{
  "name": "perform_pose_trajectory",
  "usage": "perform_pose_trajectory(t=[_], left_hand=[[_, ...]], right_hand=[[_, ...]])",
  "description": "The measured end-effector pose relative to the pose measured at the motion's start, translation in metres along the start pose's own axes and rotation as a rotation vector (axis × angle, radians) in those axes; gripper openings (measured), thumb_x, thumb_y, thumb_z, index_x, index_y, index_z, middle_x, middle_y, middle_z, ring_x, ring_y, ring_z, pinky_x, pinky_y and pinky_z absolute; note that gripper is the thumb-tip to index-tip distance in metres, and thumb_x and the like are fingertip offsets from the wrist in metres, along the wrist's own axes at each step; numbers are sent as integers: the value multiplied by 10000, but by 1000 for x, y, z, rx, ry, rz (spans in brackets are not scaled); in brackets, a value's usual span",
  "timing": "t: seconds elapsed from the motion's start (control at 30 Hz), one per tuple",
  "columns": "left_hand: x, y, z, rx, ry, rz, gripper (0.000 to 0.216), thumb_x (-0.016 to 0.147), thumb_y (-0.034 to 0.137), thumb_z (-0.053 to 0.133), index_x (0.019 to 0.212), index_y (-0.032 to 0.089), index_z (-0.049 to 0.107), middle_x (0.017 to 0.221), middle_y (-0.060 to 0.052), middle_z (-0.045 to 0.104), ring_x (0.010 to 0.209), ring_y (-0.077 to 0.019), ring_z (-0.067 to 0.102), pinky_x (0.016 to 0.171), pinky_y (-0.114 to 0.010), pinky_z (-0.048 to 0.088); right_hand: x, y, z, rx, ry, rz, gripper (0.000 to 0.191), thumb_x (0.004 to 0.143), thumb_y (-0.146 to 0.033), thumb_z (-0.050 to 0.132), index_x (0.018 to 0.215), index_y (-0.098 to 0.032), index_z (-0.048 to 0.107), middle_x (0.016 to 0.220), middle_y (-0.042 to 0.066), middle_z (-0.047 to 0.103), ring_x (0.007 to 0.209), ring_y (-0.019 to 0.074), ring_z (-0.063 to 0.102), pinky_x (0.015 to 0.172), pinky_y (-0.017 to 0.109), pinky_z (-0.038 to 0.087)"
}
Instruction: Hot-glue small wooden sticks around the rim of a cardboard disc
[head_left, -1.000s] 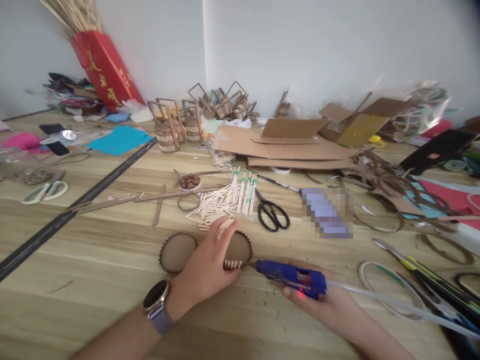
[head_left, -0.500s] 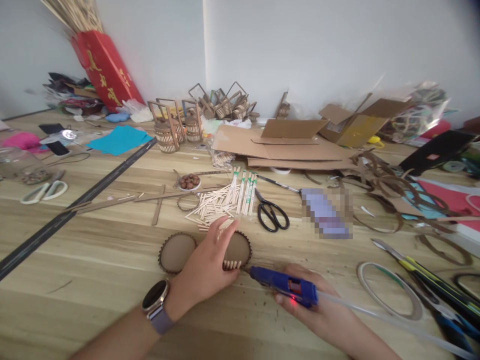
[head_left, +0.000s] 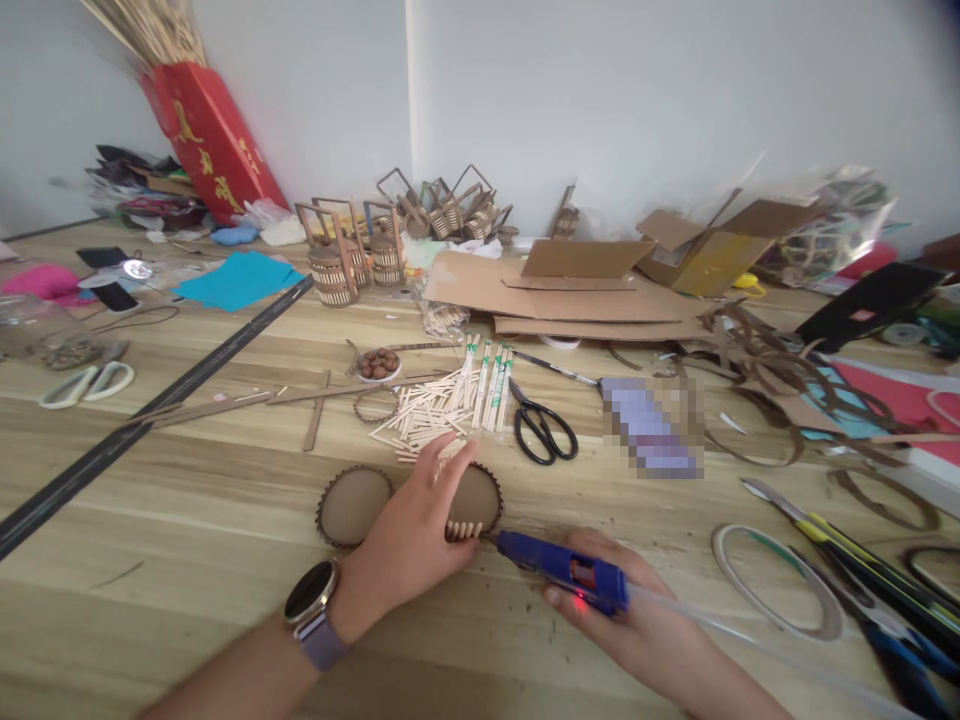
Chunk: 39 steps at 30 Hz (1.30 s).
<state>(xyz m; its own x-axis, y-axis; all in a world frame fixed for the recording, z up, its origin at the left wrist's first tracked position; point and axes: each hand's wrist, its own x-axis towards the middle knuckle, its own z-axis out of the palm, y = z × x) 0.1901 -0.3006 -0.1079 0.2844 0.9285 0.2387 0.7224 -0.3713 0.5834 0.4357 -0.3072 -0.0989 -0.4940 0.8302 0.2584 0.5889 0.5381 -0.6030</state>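
Note:
My right hand (head_left: 611,610) is wrapped round a blue hot glue gun (head_left: 562,570) with a red light on. A clear glue stick (head_left: 697,610) runs out of its back end. The nozzle meets the near edge of a round cardboard base (head_left: 480,495) with a notched brown rim. Along that edge stands a short row of small wooden sticks (head_left: 463,530). My left hand (head_left: 409,520), with a watch on the wrist, grips this base, thumb at the near edge and fingers arched over it. A second round base (head_left: 355,507) lies just to the left, bare inside.
Loose wooden sticks (head_left: 424,415) and bundled sticks (head_left: 491,385) lie beyond my hands, beside black scissors (head_left: 546,430). A utility knife (head_left: 817,530) and a tape ring (head_left: 776,580) are at right. Small finished baskets (head_left: 334,270) and cardboard sheets (head_left: 555,290) stand farther back.
The glue gun and my right hand have shifted very slightly left, the nozzle staying at the base's edge. My left hand holds its place.

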Motion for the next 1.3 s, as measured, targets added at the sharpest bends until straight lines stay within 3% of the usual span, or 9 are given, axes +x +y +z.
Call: perform_pose_trajectory(t=[0.3,0.9,1.0,1.1,1.3], left_hand=[[1,0,0,-3,-1,2,905,686,86,642,1463,251,209,1508,-146,243,1416,-319,291,1117,-490,377],[2,0,0,-3,2,6,902,687,90,635,1464,259,209,1499,-142,252,1407,-313,304,1117,-498,372],[1,0,0,-9,6,1,894,682,86,630,1461,258,228,1502,-140,260,1405,-319,310,1113,-501,377],[0,0,0,-11,11,3,902,679,85,631,1462,269,222,1498,-138,271,1402,-323,315,1106,-510,380],[1,0,0,-17,-4,-5,932,679,87,643,1469,289,191,1507,-138,249,1398,-329,322,1093,-512,395]], right_hand=[[-1,3,1,-22,-36,11,199,848,-380,588,742,-221,645,722,47,700,689,207,674,638,301,558],[-4,3,5,-98,108,-71,216,860,-408,564,814,-228,674,765,65,736,720,227,708,661,310,583],[-4,3,4,-74,74,-63,227,861,-389,552,753,-225,666,737,63,725,695,221,697,632,302,576],[-3,2,4,-48,22,15,232,833,-405,580,736,-219,678,727,64,724,691,228,692,640,320,577],[0,10,5,190,44,385,360,799,-538,598,926,-227,729,876,76,755,822,278,693,721,377,566]])
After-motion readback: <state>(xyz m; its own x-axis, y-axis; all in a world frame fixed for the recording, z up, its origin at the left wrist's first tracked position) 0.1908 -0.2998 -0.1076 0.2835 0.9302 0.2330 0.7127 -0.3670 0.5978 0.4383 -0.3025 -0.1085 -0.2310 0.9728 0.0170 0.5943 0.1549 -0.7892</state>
